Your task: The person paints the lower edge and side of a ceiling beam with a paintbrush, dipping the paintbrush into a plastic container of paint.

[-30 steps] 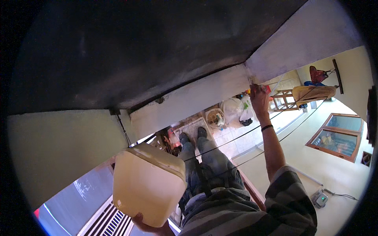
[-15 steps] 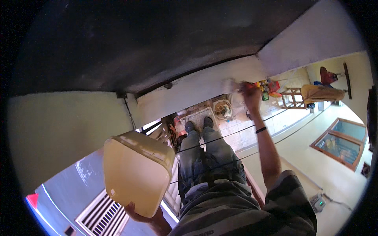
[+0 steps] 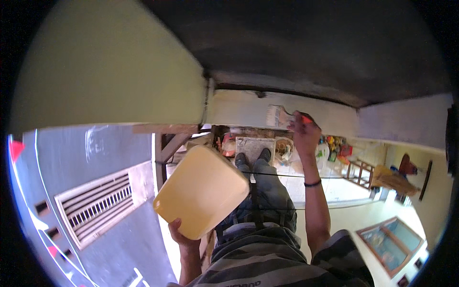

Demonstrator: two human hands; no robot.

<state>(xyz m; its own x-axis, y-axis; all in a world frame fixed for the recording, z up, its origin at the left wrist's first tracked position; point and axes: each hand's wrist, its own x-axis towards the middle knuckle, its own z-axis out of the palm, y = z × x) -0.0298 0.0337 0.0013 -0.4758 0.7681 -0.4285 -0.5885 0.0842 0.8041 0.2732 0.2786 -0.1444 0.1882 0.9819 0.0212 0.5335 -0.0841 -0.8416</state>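
My right hand point(image 3: 304, 131) is closed round the handle of a paintbrush point(image 3: 283, 116), which has a dark and red handle and pale, paint-coated bristles. Its bristles point left and lie against or just in front of the white wall band point(image 3: 239, 106) under the dark ceiling surface; contact is hard to make out. In my left hand point(image 3: 183, 233) is a cream plastic bucket point(image 3: 203, 191), gripped by the rim with the thumb over the edge. The bucket tilts toward me, showing its pale inside.
I stand high up, feet on a paint-spotted platform point(image 3: 256, 146). Thin dark wires point(image 3: 282, 175) cross below my arms. On the floor are a round tub point(image 3: 284, 147), several colourful items point(image 3: 334, 147) and a wooden stool point(image 3: 359, 173). A pale green wall point(image 3: 110, 67) rises at left.
My view has swung left, bringing more of the green wall and the vent into sight. The brush, blurred before, now shows clearly against the white band; the bucket is still in my left hand.
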